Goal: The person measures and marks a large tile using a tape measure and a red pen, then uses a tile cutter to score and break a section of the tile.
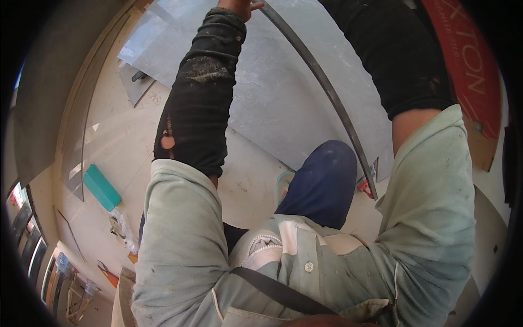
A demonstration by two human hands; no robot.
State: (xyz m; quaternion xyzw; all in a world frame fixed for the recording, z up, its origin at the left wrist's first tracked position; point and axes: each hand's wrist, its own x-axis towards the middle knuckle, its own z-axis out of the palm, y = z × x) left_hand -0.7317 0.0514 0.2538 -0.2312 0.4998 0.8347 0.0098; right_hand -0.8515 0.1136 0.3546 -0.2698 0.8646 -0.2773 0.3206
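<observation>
Nearest the lens, a pale green shirt [305,272] with a dark strap [278,291] across it was seen, and beyond it a blue-clad knee [321,182]. Both forearms, in black sleeves, were raised toward the far edge. The left hand [235,6] was closed around the far end of a long dark strip [327,90]; only part of that hand was in view. The right hand was out of view past the top edge, so its grip could not be told.

The strip was held over a large grey tile [272,92] on the floor. Its long axis ran from the far left, at the hand, to the near right, where its tip [373,193] pointed down beside the knee; it looked curved, though how much of that was the lens could not be told.

A slip was judged possible: with only one end seen gripped, the free end could swing and strike the tile or the sandalled foot [283,182] close by. A teal block [101,187] lay well apart on the left.
</observation>
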